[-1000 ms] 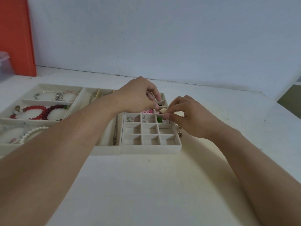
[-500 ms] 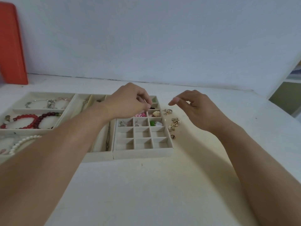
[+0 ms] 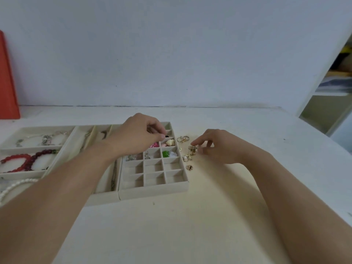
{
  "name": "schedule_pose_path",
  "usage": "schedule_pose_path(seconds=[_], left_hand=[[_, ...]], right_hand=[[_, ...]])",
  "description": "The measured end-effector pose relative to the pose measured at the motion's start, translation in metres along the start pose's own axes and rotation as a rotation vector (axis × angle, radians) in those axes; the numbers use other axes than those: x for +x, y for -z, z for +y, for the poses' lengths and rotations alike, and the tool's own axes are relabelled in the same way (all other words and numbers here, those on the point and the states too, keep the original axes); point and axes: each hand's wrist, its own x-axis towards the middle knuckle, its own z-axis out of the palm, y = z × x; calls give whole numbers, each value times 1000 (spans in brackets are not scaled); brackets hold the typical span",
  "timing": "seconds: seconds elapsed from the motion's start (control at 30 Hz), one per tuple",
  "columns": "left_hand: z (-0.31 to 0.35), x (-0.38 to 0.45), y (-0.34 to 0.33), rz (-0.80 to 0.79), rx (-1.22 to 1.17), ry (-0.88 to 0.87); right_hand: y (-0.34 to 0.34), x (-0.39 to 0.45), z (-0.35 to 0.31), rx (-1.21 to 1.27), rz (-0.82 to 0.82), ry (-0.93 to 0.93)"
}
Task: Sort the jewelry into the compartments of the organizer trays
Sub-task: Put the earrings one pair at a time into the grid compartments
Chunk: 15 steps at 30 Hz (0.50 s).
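A beige grid tray (image 3: 152, 191) holds a green bead (image 3: 165, 154), a cream heart (image 3: 170, 142), a pink piece (image 3: 154, 144) and silver earrings (image 3: 130, 158) in its back cells; the front cells are bare. My left hand (image 3: 141, 134) hovers over the back cells with thumb and fingers pinched; nothing shows between them. Loose gold rings (image 3: 189, 167) lie on the table right of the tray. My right hand (image 3: 219, 145) rests there, fingers apart, index tip touching a ring cluster (image 3: 192, 149).
A long-slot tray (image 3: 102, 197) with chains adjoins the grid tray. Left of it, a bracelet tray (image 3: 38, 128) holds red beads (image 3: 22, 161) and pearls (image 3: 17, 184). An orange board (image 3: 7, 82) leans on the wall. A white shelf (image 3: 333, 96) stands at the right.
My right hand left the grid tray, moved right and came down on the loose rings. My left hand stayed pinched over the back cells.
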Motion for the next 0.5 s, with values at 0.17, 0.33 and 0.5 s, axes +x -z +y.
schedule_pose_path(seconds=[0.17, 0.33, 0.5], left_hand=[[1, -1, -2, -13, 3, 1], [4, -3, -4, -20, 10, -5], [2, -1, -6, -13, 33, 4]], right_hand=[[-3, -1, -4, 4, 35, 1], [-3, -1, -4, 8, 54, 18], [-2, -2, -5, 39, 72, 26]])
